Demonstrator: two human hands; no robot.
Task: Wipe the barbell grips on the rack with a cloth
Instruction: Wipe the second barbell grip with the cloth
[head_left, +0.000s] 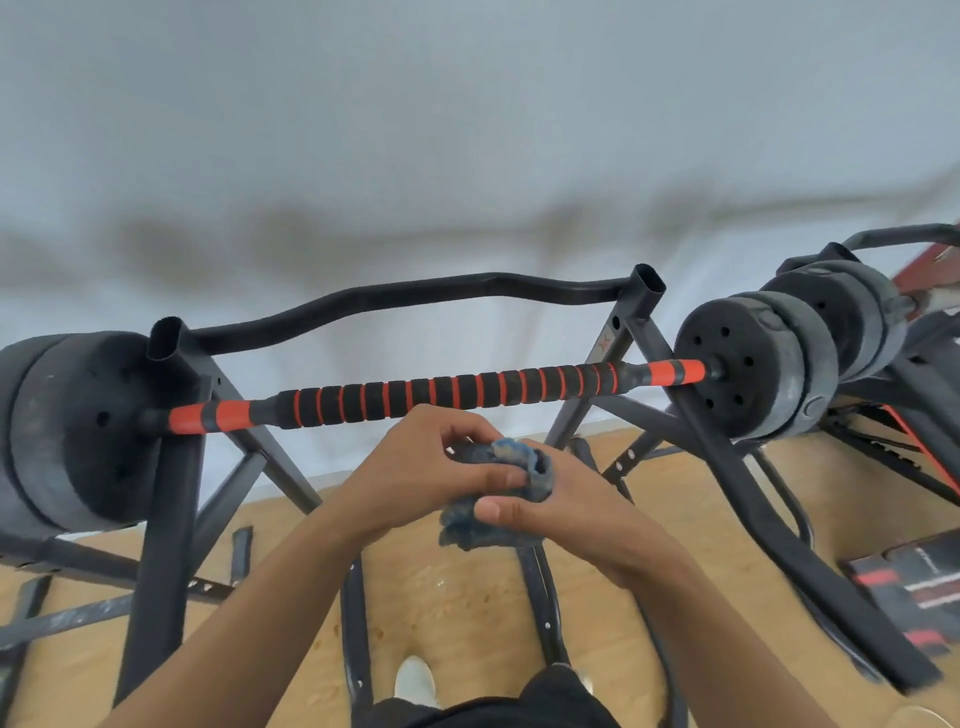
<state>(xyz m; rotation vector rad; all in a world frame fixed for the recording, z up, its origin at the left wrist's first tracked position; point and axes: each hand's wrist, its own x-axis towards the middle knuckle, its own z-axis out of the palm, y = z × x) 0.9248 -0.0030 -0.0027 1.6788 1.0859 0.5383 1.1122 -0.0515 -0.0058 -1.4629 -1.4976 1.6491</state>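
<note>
Your left hand and right hand both grip the bunched blue cloth, just below the barbell resting on the rack. You seem to be readying the cloth; next, lift it onto the striped foam grip and wrap it round.

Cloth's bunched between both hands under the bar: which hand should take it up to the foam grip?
Probably the right hand: most of the blue cloth lies on its fingers. The left hand only pinches the cloth's top edge. Both sit equally below the foam grip.
</note>
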